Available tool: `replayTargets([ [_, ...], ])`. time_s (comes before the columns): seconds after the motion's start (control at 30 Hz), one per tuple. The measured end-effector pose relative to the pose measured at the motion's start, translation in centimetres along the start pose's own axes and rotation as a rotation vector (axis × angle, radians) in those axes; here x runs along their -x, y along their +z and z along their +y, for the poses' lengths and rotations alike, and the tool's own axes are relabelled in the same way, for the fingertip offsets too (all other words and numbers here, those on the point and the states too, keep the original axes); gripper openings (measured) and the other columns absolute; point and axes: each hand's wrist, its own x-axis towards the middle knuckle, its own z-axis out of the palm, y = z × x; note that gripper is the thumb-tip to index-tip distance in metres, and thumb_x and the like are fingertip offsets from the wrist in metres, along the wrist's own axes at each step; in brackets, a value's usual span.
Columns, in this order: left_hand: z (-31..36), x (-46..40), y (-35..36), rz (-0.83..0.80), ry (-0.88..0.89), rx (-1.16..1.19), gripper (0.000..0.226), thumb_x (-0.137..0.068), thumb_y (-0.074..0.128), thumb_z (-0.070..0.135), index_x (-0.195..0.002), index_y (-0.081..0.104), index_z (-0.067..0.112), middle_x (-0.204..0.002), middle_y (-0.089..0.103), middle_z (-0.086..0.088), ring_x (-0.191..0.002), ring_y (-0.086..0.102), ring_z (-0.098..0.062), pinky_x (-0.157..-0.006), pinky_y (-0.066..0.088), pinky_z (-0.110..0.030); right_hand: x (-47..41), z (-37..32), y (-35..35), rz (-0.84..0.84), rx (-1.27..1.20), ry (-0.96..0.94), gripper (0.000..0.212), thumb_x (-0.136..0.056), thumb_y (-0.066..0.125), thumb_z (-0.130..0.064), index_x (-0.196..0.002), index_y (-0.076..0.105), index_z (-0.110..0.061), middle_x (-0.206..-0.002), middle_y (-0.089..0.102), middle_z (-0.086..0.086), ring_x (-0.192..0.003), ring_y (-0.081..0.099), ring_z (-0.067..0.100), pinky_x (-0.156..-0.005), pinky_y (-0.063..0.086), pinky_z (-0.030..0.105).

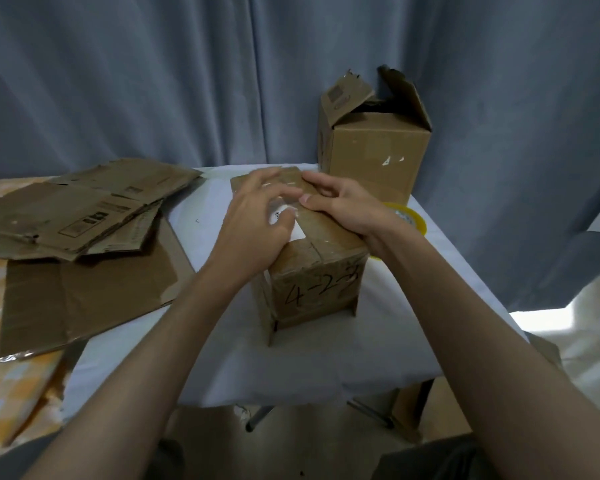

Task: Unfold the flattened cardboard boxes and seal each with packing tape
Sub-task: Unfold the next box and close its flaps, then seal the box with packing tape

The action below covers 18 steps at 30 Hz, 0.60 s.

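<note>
Both my hands are flat-ish on top of the small box at the table's middle: left hand with relaxed fingers pressing the clear tape, right hand with fingers loosely bent, touching the flap. One taller box stands open far right, one tape roll behind my right wrist, flattened cardboard stacked left; I can't count the sheets.

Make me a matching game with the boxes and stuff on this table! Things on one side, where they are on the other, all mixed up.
Things:
1. box marked 4-2
2. open box
3. flattened boxes
4. tape roll

Places:
A. piled at the table's left
B. under both hands
C. far corner, flaps up
D. peeking out behind the right hand

Pairs: 1-B, 2-C, 3-A, 4-D

The left hand rests on box 1 too.
</note>
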Motion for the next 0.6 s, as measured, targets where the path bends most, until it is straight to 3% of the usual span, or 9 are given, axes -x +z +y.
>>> replayTargets([
  [0.1, -0.6, 0.0, -1.1, -0.101, 0.101, 0.029, 0.035, -0.089, 0.065, 0.029, -0.124, 0.068, 0.027, -0.129, 0.063, 0.014, -0.117, 0.05, 0.008, -0.105, 0.037, -0.014, -0.2, 0.4, 0.0, -0.021, -0.042, 0.019, 0.052, -0.1, 0.057, -0.016, -0.149, 0.043, -0.021, -0.138, 0.056, -0.002, -0.114, 0.059, 0.005, -0.081, 0.052, 0.01],
  [0.2, -1.1, 0.0, -2.5, -0.275, 0.117, -0.043, 0.062, -0.079, 0.056, 0.064, -0.134, 0.06, 0.035, -0.139, 0.051, 0.027, -0.13, 0.039, 0.013, -0.112, 0.029, -0.015, -0.4, 0.6, -0.4, -0.038, -0.093, 0.043, 0.045, -0.104, 0.049, -0.017, -0.148, 0.045, -0.021, -0.133, 0.058, -0.003, -0.115, 0.058, 0.007, -0.094, 0.05, 0.019],
  [0.27, -1.5, 0.3, -3.6, -0.39, 0.101, -0.055, 0.081, -0.068, 0.056, 0.081, -0.139, 0.053, 0.042, -0.146, 0.042, 0.032, -0.138, 0.03, 0.013, -0.115, 0.023, -0.018, -0.6, 1.1, -1.5, 0.041, -0.08, 0.032, 0.044, -0.101, 0.053, -0.017, -0.145, 0.049, -0.019, -0.131, 0.062, 0.001, -0.116, 0.06, 0.012, -0.105, 0.046, 0.029],
  [0.4, -2.0, 0.9, -4.9, -0.417, 0.115, 0.074, 0.091, -0.059, 0.064, 0.085, -0.139, 0.05, 0.045, -0.148, 0.04, 0.033, -0.141, 0.025, 0.013, -0.118, 0.02, -0.021, -0.2, 2.6, -5.3, 0.255, 0.492, 0.074, 0.04, -0.098, 0.052, -0.011, -0.137, 0.057, -0.013, -0.135, 0.059, 0.004, -0.126, 0.053, 0.02, -0.106, 0.041, 0.028],
  [0.5, -2.4, 0.8, -5.5, -0.491, 0.145, 0.073, 0.105, -0.054, 0.067, 0.085, -0.146, 0.043, 0.04, -0.154, 0.032, 0.029, -0.145, 0.018, 0.008, -0.122, 0.014, -0.03, 0.2, 4.3, -7.1, 0.131, 0.87, 0.264, 0.05, -0.093, 0.061, -0.02, -0.142, 0.05, -0.014, -0.14, 0.054, 0.009, -0.128, 0.05, 0.026, -0.095, 0.04, 0.028],
  [0.6, -2.7, 0.6, -6.3, -0.596, 0.168, 0.036, 0.119, -0.047, 0.064, 0.091, -0.15, 0.034, 0.039, -0.158, 0.024, 0.028, -0.148, 0.013, 0.005, -0.123, 0.009, -0.036, 0.2, 6.4, -7.6, 0.054, 1.006, 0.326, 0.058, -0.088, 0.068, -0.02, -0.143, 0.048, -0.017, -0.147, 0.047, 0.009, -0.134, 0.044, 0.027, -0.107, 0.038, 0.033],
])
